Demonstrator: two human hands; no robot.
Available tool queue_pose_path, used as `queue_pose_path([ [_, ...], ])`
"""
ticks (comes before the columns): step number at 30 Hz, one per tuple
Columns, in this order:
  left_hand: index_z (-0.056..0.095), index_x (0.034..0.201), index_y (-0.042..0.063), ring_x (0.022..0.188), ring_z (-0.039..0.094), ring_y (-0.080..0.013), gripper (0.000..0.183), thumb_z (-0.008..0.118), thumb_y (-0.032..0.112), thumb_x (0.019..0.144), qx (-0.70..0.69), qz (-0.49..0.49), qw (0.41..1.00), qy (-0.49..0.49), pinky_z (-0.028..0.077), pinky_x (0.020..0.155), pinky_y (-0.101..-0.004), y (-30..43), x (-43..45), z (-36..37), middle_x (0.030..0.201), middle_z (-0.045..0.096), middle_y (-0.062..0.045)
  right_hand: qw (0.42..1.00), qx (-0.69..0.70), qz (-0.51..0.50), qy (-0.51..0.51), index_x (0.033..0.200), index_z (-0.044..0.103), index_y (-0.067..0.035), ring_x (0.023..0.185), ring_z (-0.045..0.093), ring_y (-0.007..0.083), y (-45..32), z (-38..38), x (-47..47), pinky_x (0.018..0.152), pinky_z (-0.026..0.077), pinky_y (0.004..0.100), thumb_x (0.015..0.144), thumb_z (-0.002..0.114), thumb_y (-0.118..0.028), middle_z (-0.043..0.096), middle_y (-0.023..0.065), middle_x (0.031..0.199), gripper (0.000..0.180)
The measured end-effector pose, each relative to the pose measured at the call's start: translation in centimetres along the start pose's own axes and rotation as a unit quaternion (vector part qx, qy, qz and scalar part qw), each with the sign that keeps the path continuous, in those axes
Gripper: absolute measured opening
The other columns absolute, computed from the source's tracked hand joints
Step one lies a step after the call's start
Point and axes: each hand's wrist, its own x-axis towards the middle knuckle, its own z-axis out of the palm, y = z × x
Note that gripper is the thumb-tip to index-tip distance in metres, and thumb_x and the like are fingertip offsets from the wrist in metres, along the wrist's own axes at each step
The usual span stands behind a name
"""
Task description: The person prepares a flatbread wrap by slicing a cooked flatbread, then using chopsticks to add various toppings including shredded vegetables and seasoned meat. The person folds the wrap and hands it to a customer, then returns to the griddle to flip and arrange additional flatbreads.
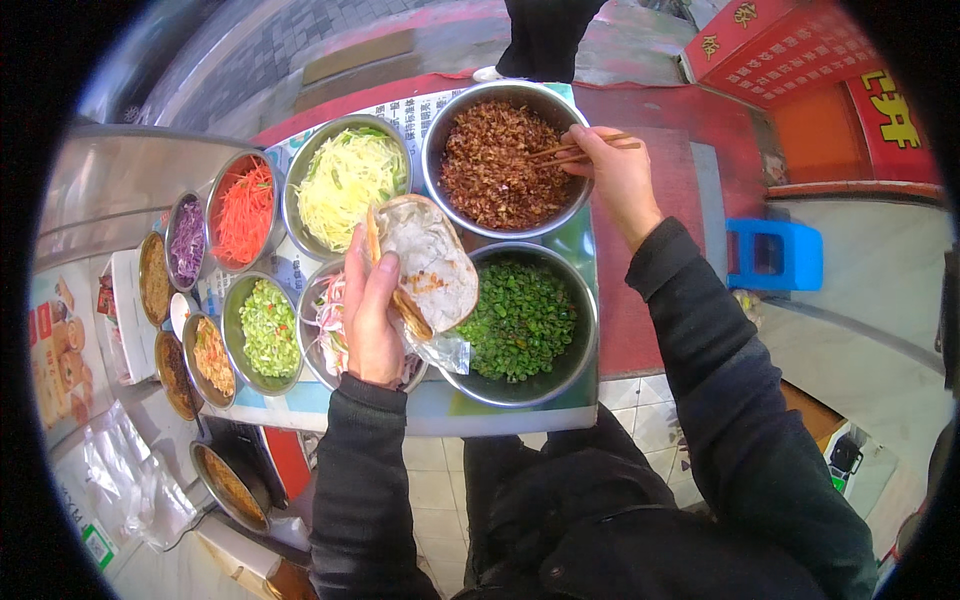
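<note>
An opened round flatbread [429,255] rests in my left hand [373,315], its pale inside turned up with a few reddish specks on it. A clear plastic bag [444,352] hangs at its lower edge. My right hand [616,171] grips a pair of wooden chopsticks [559,155], whose tips reach into reddish-brown chopped food [502,169] in a large steel bowl [433,187]. Below that stands a bowl of chopped green vegetable [521,315]. Shredded pale-yellow vegetable [349,184] fills a bowl behind the bread, and sliced pink-and-white onion [328,307] is partly hidden by my left hand.
Leftward on the table [517,418] stand bowls of shredded carrot [244,214], purple cabbage [187,240] and diced green vegetable [266,330], with several smaller bowls. A blue plastic stool [776,255] is on the right. Another person's leg [544,41] shows beyond the table.
</note>
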Motion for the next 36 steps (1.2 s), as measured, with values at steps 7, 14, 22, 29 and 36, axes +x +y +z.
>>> queue_pose_path([
  [7, 0.022, 0.158, -0.001, 0.132, 0.050, -0.0244, 0.072, 0.057, 0.021, 0.099, 0.013, 0.029, 0.999, 0.002, 0.040, 0.112, -0.0376, -0.6, 1.7, 1.7, 0.149, 0.045, -0.017, 0.999, 0.042, 0.017, 0.030, 0.093, 0.071, 0.005, 0.075, 0.072, 0.0195, -0.1, 0.7, 0.1, 0.066, 0.062, 0.0296, 0.096, 0.067, -0.015, 0.073, 0.0125, 0.088, 0.020],
  [14, 0.022, 0.157, -0.002, 0.134, 0.048, -0.0249, 0.073, 0.059, 0.022, 0.098, 0.017, 0.033, 0.999, 0.003, 0.039, 0.112, -0.0373, -1.5, 2.6, 2.0, 0.149, 0.044, -0.017, 0.991, 0.125, 0.031, 0.033, 0.096, 0.069, 0.004, 0.080, 0.073, 0.0226, -0.1, -0.6, -0.8, 0.069, 0.062, 0.0297, 0.099, 0.065, -0.017, 0.072, 0.0142, 0.088, 0.022],
  [22, 0.020, 0.157, -0.003, 0.134, 0.046, -0.0242, 0.076, 0.059, 0.022, 0.098, 0.024, 0.034, 0.999, -0.010, 0.037, 0.113, -0.0360, -2.4, 3.6, 1.2, 0.150, 0.042, -0.018, 0.994, 0.100, -0.024, -0.040, 0.098, 0.071, 0.003, 0.083, 0.073, 0.0221, -5.3, 1.6, -4.7, 0.075, 0.062, 0.0329, 0.100, 0.063, -0.018, 0.072, 0.0124, 0.091, 0.022],
  [29, 0.023, 0.157, -0.001, 0.133, 0.048, -0.0234, 0.074, 0.060, 0.024, 0.097, -0.026, 0.043, 0.999, -0.017, 0.037, 0.113, -0.0380, -2.7, 3.5, 1.7, 0.147, 0.046, -0.015, 0.942, -0.106, -0.273, -0.161, 0.099, 0.073, 0.004, 0.087, 0.070, 0.0141, -7.0, 3.3, -8.6, 0.080, 0.057, 0.0270, 0.101, 0.057, -0.007, 0.073, 0.0084, 0.096, 0.019],
  [36, 0.029, 0.155, 0.000, 0.129, 0.052, -0.0227, 0.067, 0.058, 0.020, 0.098, -0.032, 0.053, 0.998, -0.004, 0.040, 0.111, -0.0376, -2.6, 2.6, 1.3, 0.144, 0.050, -0.014, 0.993, -0.064, -0.097, 0.004, 0.099, 0.074, 0.004, 0.079, 0.071, 0.0151, -3.9, -1.4, -3.1, 0.075, 0.059, 0.0277, 0.098, 0.064, -0.012, 0.074, 0.0088, 0.092, 0.019],
])
